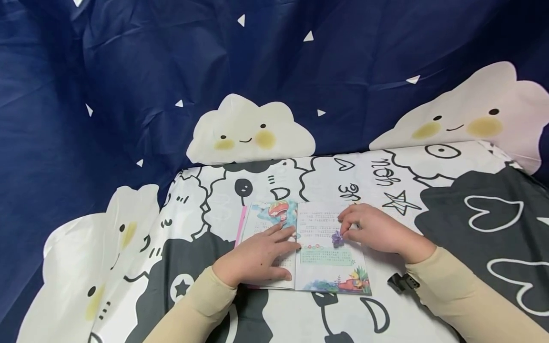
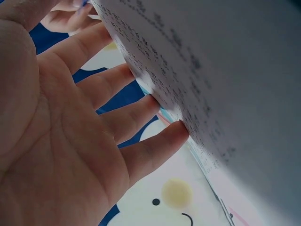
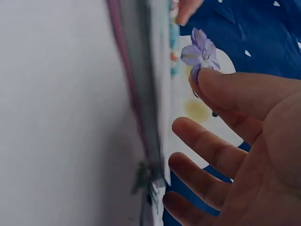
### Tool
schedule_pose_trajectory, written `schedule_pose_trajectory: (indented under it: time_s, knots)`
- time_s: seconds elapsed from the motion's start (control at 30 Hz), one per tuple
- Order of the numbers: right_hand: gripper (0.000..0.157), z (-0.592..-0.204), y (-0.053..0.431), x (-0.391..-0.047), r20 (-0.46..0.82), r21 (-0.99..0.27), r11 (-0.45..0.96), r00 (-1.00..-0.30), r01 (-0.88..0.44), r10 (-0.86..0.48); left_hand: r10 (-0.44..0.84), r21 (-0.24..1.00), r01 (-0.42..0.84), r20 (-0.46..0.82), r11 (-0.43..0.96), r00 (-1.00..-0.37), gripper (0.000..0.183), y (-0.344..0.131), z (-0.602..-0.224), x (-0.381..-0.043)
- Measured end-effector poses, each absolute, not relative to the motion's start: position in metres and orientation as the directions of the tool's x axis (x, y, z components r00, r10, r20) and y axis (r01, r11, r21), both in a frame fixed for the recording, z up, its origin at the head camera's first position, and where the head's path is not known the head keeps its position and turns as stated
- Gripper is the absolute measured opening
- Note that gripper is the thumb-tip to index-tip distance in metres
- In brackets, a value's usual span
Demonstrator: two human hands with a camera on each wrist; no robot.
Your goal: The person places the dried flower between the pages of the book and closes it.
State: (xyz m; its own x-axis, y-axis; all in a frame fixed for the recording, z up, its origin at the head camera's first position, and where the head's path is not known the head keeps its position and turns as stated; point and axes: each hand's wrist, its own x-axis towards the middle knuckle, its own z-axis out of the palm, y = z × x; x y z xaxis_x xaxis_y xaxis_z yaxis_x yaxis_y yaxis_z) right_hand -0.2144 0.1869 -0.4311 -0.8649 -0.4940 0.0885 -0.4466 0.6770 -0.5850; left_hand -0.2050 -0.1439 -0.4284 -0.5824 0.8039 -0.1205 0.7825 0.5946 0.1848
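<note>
An open book [image 1: 330, 281] with printed text and coloured pictures lies on the patterned cloth. My left hand [image 1: 267, 255] rests on the left page, fingers spread; in the left wrist view its straight fingertips touch the page [image 2: 188, 89]. Over the right page, my right hand [image 1: 372, 228] pinches a small purple flower [image 1: 338, 238] between thumb and index finger. The right wrist view shows the flower's petals [image 3: 201, 51] beyond the thumb tip, while the other fingers of that hand stand apart, slightly bent.
Black-and-white printed cloth [image 1: 356, 181] covers the table. A small black object [image 1: 402, 283] sits by the right sleeve cuff. Behind the table hangs a dark blue curtain [image 1: 274, 57] with white triangles and smiling clouds [image 1: 250, 133].
</note>
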Motion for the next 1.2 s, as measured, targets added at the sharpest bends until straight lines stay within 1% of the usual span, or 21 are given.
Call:
schedule_pose_trajectory:
  time_s: [0.27, 0.5, 0.57, 0.63, 0.7, 0.83, 0.97, 1.07, 1.2]
  knots:
    - [0.022, -0.438, 0.184, -0.216, 0.086, -0.475, 0.728, -0.849, -0.495, -0.522, 0.797, 0.19, 0.774, -0.135, 0.604, -0.589, 0.068, -0.144, -0.426, -0.205]
    - [0.013, -0.441, 0.186, -0.217, 0.097, -0.475, 0.727, -0.851, -0.495, -0.516, 0.798, 0.187, 0.776, -0.132, 0.603, -0.588, 0.068, -0.143, -0.426, -0.206]
    - [0.015, -0.443, 0.188, -0.216, 0.098, -0.482, 0.724, -0.851, -0.494, -0.515, 0.796, 0.191, 0.773, -0.138, 0.605, -0.589, 0.068, -0.143, -0.427, -0.206]
    - [0.025, -0.444, 0.19, -0.216, 0.096, -0.475, 0.732, -0.855, -0.489, -0.509, 0.794, 0.192, 0.771, -0.141, 0.607, -0.591, 0.068, -0.143, -0.427, -0.205]
    - [0.041, -0.443, 0.192, -0.217, 0.078, -0.463, 0.749, -0.863, -0.474, -0.499, 0.793, 0.191, 0.77, -0.143, 0.609, -0.592, 0.068, -0.143, -0.427, -0.205]
    - [0.07, -0.441, 0.2, -0.22, 0.005, -0.443, 0.799, -0.893, -0.406, -0.45, 0.792, 0.192, 0.769, -0.141, 0.61, -0.594, 0.068, -0.143, -0.426, -0.204]
    - [0.092, -0.44, 0.206, -0.223, -0.06, -0.427, 0.836, -0.911, -0.345, -0.407, 0.795, 0.19, 0.772, -0.136, 0.606, -0.591, 0.068, -0.143, -0.427, -0.204]
    - [0.099, -0.442, 0.209, -0.224, -0.073, -0.414, 0.845, -0.913, -0.339, -0.402, 0.797, 0.187, 0.775, -0.133, 0.604, -0.589, 0.068, -0.143, -0.426, -0.203]
    - [0.1, -0.444, 0.212, -0.224, -0.072, -0.399, 0.849, -0.911, -0.347, -0.407, 0.798, 0.186, 0.776, -0.132, 0.603, -0.588, 0.068, -0.143, -0.426, -0.203]
